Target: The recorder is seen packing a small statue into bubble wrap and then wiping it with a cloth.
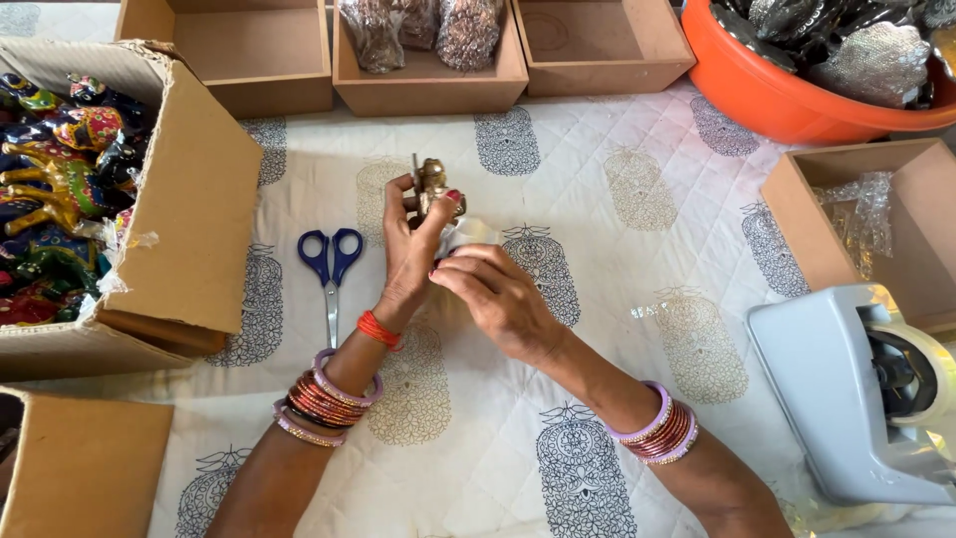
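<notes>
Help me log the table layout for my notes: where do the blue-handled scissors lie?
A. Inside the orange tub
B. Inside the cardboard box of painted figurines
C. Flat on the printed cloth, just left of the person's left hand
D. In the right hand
C: the blue-handled scissors lie flat on the printed cloth, just left of the left hand, which holds a small brass figurine.

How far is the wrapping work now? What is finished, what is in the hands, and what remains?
Done: wrapped bundles lie in the middle wooden box, and more fill the orange tub. In hand: the left hand holds a small brass figurine while the right hand touches clear wrap beside it. Left: painted figurines fill the carton, and two wooden boxes look empty.
</notes>
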